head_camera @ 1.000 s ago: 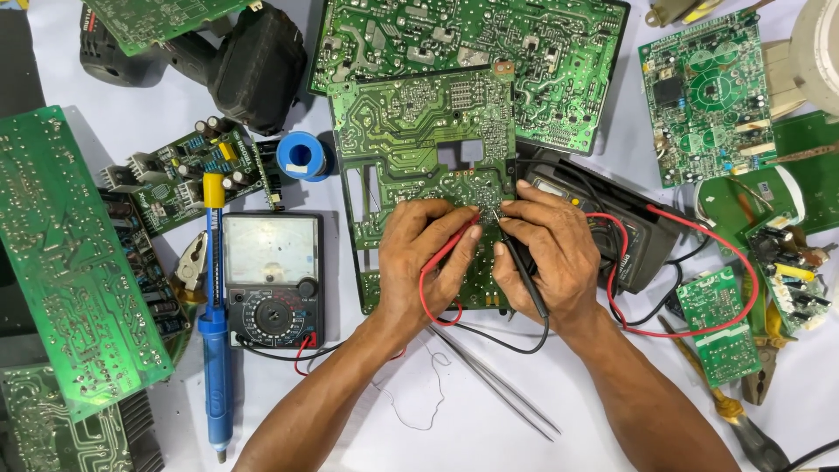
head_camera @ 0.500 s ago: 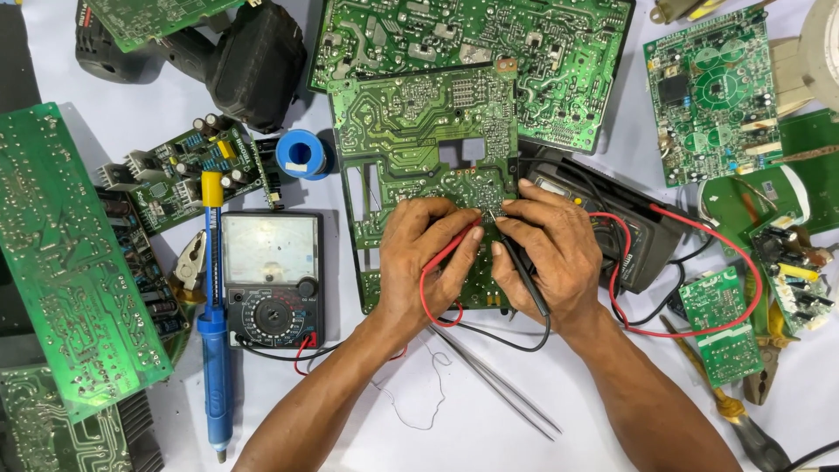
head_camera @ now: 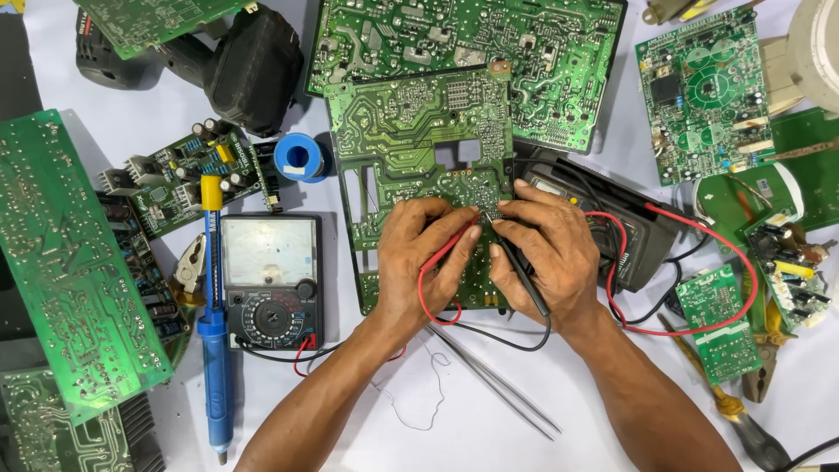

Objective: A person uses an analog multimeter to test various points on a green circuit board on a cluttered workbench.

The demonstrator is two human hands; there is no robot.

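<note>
Left hand (head_camera: 426,255) pinched shut on a red test probe (head_camera: 450,247), tip pressed to the solder side of a green circuit board (head_camera: 411,149) at mid-table. Right hand (head_camera: 546,253) closed on a black test probe (head_camera: 524,275), tip set down just beside the red one, fingertips of both hands almost touching over the near part of the board. Red lead (head_camera: 699,262) looping out to the right past the wrist and round to a black meter case (head_camera: 638,240) lying just right of the board, partly hidden under the right hand. Black lead (head_camera: 498,336) curving along the table below both palms.

To the left, an analogue multimeter (head_camera: 269,280) with a pale dial face, lying flat. Just left of it, a blue desoldering pump (head_camera: 214,350) with a yellow top, pointing near. A blue spool of solder (head_camera: 299,157) beyond the multimeter. Metal tweezers (head_camera: 494,380) on the white tabletop (head_camera: 489,428) between the forearms. A larger green board (head_camera: 489,44) at the far edge, partly under the worked one. A long green board (head_camera: 61,262) at far left. A small green board (head_camera: 718,323) at near right, beside a screwdriver (head_camera: 743,419).
</note>
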